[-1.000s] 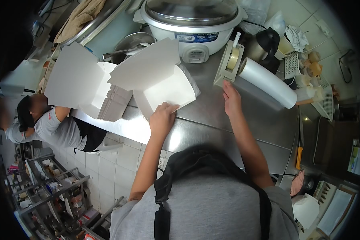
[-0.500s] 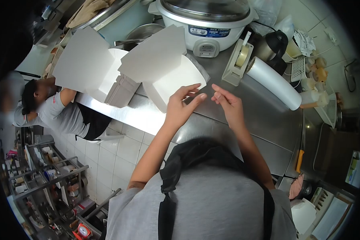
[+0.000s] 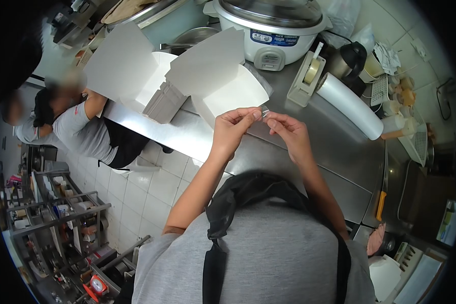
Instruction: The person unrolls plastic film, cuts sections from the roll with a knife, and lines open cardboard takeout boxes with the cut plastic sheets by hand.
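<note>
Between my two hands is a small piece of clear tape. My left hand pinches it at the left, thumb against fingers. From the right, my right hand pinches its other side. Just beyond my left hand an open white box stands with its lid raised. A second open white box is at its left, with folded grey-white cardboard between them. The tape dispenser holds a yellowish tape roll, beyond my right hand.
A rice cooker stands at the back. Right of the dispenser lie a large plastic roll and a kettle. An orange-handled knife is at the right edge. Two people are at the left, beyond the steel counter.
My right hand has come away from the tape dispenser towards my left hand. My left hand has left the box edge, and both hands have closed on the tape piece.
</note>
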The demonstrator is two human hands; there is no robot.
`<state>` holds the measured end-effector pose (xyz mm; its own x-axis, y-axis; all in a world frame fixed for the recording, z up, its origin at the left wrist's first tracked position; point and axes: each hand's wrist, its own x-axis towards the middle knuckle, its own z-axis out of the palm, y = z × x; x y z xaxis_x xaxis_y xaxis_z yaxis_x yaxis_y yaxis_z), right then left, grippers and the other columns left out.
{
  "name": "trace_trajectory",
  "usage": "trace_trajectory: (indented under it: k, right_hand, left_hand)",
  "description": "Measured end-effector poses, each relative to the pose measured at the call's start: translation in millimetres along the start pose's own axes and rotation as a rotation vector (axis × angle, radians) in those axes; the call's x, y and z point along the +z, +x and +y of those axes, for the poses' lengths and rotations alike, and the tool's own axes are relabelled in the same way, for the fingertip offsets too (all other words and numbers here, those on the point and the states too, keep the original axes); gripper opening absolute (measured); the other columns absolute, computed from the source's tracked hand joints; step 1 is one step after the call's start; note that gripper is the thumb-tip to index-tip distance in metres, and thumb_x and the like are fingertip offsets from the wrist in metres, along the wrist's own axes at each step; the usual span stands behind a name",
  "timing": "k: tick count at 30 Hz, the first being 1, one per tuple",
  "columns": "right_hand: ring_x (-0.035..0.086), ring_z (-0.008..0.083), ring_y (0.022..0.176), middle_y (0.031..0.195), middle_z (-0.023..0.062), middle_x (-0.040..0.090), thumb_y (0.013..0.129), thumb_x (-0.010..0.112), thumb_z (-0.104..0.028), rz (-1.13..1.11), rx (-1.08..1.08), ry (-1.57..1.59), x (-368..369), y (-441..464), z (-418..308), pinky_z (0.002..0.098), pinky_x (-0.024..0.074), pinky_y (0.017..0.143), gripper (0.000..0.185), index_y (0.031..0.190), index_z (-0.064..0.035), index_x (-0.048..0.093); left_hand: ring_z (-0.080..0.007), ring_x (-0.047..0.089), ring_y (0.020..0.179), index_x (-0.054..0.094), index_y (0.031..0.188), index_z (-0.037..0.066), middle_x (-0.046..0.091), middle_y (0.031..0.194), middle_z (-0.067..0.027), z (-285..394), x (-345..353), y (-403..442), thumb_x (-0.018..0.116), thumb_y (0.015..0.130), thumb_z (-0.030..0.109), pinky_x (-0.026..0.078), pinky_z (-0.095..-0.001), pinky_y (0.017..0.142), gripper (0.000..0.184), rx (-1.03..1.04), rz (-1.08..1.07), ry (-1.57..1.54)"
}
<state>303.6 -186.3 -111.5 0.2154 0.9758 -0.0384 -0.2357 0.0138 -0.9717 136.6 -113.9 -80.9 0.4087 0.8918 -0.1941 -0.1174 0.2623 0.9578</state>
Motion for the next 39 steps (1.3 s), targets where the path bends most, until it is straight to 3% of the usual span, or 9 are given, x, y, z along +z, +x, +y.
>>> trace_trajectory:
  k: [10,16,22,26,29,31,33,35,39]
  right_hand:
    - [0.057,0.0073,0.076,0.089,0.0044,0.07,0.091,0.069,-0.021,0.038,0.077,0.094,12.8,-2.3,-3.9,0.0224,0.0459,0.07,0.022,0.101,-0.0019,0.073]
    - [0.054,0.0065,0.066,0.083,0.0032,0.068,0.09,0.069,-0.019,0.138,0.151,0.136,14.6,-3.5,3.4,0.0215,0.0455,0.065,0.017,0.096,-0.003,0.072]
    - [0.053,0.0068,0.062,0.078,0.0031,0.066,0.088,0.07,-0.02,0.221,0.201,0.176,16.4,-2.5,10.4,0.0228,0.0451,0.06,0.016,0.086,-0.0039,0.068]
    - [0.051,0.0068,0.059,0.07,0.0004,0.06,0.088,0.07,-0.022,0.218,0.198,0.177,19.0,-2.8,9.3,0.0228,0.0444,0.058,0.022,0.075,-0.0058,0.062]
    - [0.049,0.0072,0.056,0.065,-0.0017,0.055,0.088,0.072,-0.024,0.053,0.243,0.298,-1.4,-0.2,18.1,0.0228,0.0432,0.056,0.027,0.072,-0.0073,0.058]
    - [0.048,0.0071,0.054,0.062,-0.0026,0.052,0.088,0.072,-0.027,-0.04,0.115,0.459,-7.8,4.4,14.0,0.0224,0.0417,0.054,0.029,0.071,-0.0079,0.059]
    - [0.049,0.0088,0.056,0.062,-0.0022,0.052,0.087,0.073,-0.028,-0.045,-0.015,0.245,-7.3,10.3,8.4,0.0239,0.0424,0.055,0.028,0.071,-0.0078,0.061]
    - [0.054,0.0121,0.061,0.064,-0.0004,0.055,0.086,0.074,-0.027,0.034,-0.141,-0.341,7.3,18.8,-15.1,0.0273,0.0454,0.059,0.026,0.072,-0.0072,0.064]
    - [0.06,0.0216,0.08,0.075,0.0038,0.063,0.08,0.075,-0.022,-0.158,-0.526,-0.857,18.6,46.3,-33.4,0.0345,0.0484,0.074,0.015,0.081,-0.0077,0.071]
  left_hand:
    - [-0.0018,0.053,0.066,0.073,0.1,-0.001,0.073,0.087,-0.0038,-2.2,4.2,-14.5,0.074,0.086,0.016,0.038,-0.017,0.059,0.022,0.116,0.075,-0.017]
    - [-0.0127,0.06,0.077,0.076,0.103,0.014,0.069,0.093,-0.0042,-9.5,4.9,-21.5,0.071,0.087,0.015,0.047,-0.0267,0.064,0.017,0.401,0.192,0.533]
    - [-0.0253,0.06,0.091,0.075,0.104,0.022,0.063,0.107,-0.0079,-7.4,4.5,-26.9,0.074,0.077,0.009,0.049,-0.0351,0.073,0.031,0.783,0.257,1.054]
    - [-0.0273,0.058,0.098,0.074,0.105,0.023,0.062,0.112,-0.0075,-7.9,0.7,-23.1,0.075,0.073,0.008,0.048,-0.0367,0.079,0.036,0.831,0.216,1.15]
    - [-0.0285,0.057,0.101,0.073,0.103,0.022,0.061,0.113,-0.008,-10.1,-3.2,-18.4,0.075,0.072,0.008,0.047,-0.0381,0.082,0.033,0.81,0.179,1.174]
    - [-0.0286,0.057,0.102,0.073,0.101,0.021,0.061,0.114,-0.0082,-14.1,-8.2,-14.2,0.074,0.073,0.008,0.047,-0.0389,0.083,0.031,0.756,0.168,1.162]
    - [-0.0289,0.057,0.102,0.072,0.101,0.018,0.061,0.114,-0.0084,-18.5,-12.7,-10.5,0.074,0.073,0.008,0.047,-0.0393,0.084,0.029,0.71,0.181,1.127]
    - [-0.0291,0.057,0.103,0.071,0.101,0.016,0.061,0.114,-0.0084,-22.0,-15.8,-7.2,0.074,0.073,0.008,0.048,-0.0394,0.084,0.028,0.66,0.182,1.09]
    - [-0.029,0.057,0.102,0.068,0.101,0.011,0.062,0.111,-0.0086,-26.7,-21.0,0.0,0.075,0.075,0.01,0.048,-0.0382,0.085,0.027,0.572,0.159,1.007]
